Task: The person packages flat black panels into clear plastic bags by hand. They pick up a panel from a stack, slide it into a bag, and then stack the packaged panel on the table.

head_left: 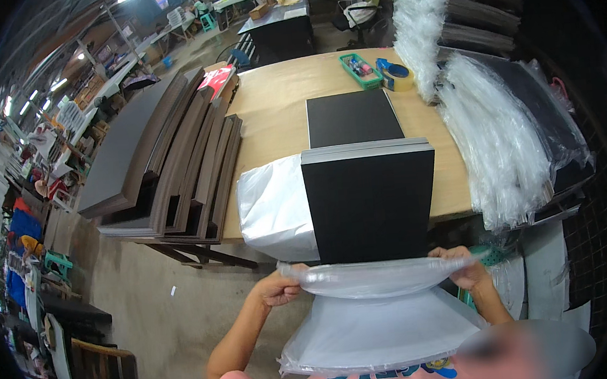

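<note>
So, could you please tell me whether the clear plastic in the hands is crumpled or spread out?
Spread out: the clear plastic stretches sideways from left hand to right hand.

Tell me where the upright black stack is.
In the head view, the upright black stack is right of centre by the near table edge, right of the white bag and beyond the clear plastic held between left hand and right hand.

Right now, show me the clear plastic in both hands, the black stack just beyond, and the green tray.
Clear plastic (385,279), head view: its gathered upper band.
Black stack (371,209), head view: middle of its near face.
Green tray (373,83), head view: near wall.
</note>
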A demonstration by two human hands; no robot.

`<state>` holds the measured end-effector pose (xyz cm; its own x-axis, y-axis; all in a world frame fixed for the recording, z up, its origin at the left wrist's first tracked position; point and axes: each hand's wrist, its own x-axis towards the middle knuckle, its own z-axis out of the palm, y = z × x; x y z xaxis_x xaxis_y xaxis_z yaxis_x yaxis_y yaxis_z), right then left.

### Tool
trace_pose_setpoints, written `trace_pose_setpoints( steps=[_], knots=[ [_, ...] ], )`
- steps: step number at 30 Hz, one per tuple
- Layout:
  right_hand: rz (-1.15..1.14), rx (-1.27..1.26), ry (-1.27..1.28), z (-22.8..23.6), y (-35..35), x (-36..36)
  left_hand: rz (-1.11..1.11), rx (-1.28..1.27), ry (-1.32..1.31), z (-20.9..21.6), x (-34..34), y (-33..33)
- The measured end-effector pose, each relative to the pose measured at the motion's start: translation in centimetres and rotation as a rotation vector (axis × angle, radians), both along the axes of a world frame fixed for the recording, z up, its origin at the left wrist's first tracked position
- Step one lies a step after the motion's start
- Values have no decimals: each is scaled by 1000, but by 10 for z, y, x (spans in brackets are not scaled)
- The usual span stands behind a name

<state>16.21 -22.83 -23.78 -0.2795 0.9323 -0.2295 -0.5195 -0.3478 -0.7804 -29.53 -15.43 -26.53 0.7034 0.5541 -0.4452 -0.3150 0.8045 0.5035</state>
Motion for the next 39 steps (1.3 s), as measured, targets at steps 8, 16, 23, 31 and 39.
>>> trace_pose_setpoints(
  steps=[8, 16, 23, 31, 39],
  knots=[
    [86, -121, -449, -114, 0, -1, -164, 238, 463, -151, -21, -24],
    [111, -162, -534, -143, -1, 8, 402, 919, 1129, 10, -8, 12],
    [40, -225, -275, -118, -13, 2, 833, 1464, 1301, 44, 5, 82],
    [-291, 37, -883, -205, -6, 17, 790, 1432, 1597, -3, -9, 180],
    [107, 244, -1288, -23, 32, 23, 651, 1652, 2011, 33, -22, 200]
  ],
)
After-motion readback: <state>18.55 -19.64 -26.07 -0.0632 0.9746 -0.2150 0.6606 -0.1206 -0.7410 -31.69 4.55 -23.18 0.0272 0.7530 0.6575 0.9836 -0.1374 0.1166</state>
